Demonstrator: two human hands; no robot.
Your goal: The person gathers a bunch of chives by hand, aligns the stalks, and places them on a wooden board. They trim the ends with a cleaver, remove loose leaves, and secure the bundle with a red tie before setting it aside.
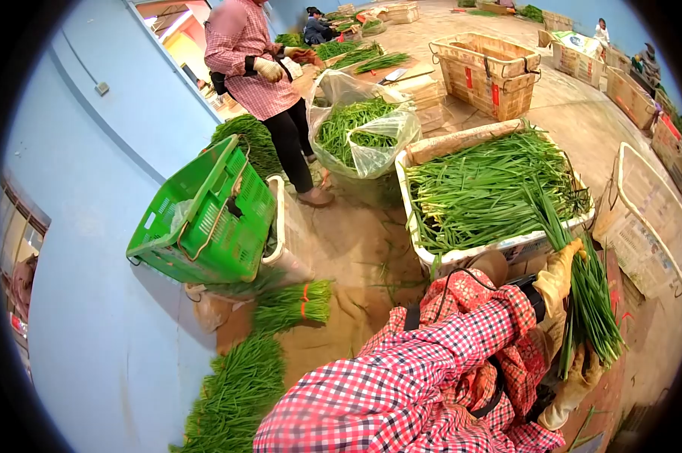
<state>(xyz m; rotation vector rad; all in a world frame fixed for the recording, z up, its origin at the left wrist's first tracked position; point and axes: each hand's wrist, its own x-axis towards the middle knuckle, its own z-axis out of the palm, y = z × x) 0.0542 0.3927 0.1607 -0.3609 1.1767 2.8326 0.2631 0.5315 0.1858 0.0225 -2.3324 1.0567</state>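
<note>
A bunch of garlic chives (592, 309) slants down at the right, beside the large crate. My left hand (558, 279), in a pale yellow glove, is closed around its upper part. My right hand (577, 386), also gloved, is at the bunch's lower end with fingers curled against the stalks; part of that hand is hidden. Loose long green leaves fill the white-rimmed crate (462, 261) just beyond my hands. Some leaves from the held bunch reach up over the crate's near right corner.
An upright basket (643, 226) stands at the right. Left are a green crate (205, 219), a tied bunch (294, 306) and chives along the wall (239, 389). A person (254, 68) stands behind a bag of chives (356, 124). Another crate (484, 75) stands farther back.
</note>
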